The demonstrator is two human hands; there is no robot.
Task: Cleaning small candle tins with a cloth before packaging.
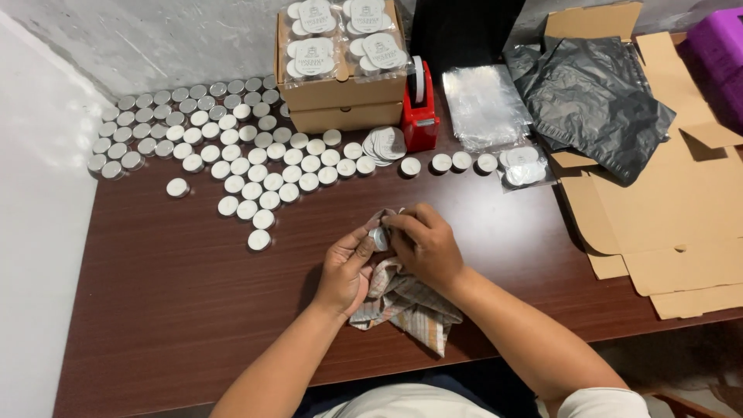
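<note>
Near the lower middle of the frame, the left hand [346,271] and the right hand [424,246] meet over a dark brown table [170,294], both closed around a small round silver tin [378,237] that shows only as a sliver between the fingers. A striped cloth [406,306] is bunched under and between the hands, its loose end trailing toward the lower edge of the frame; the right hand presses part of it against the tin while the left thumb and fingers pinch the tin's side. In the upper left, many more small round tins [232,147] sit in loose rows on the table. At the upper middle, two stacked cardboard boxes [340,104] carry bagged packs of tins on top, with a red tape dispenser [419,112] just beside them on the right. Further right lie clear plastic bags [484,104], a black plastic bag [592,97], and flattened cardboard [665,224].
</note>
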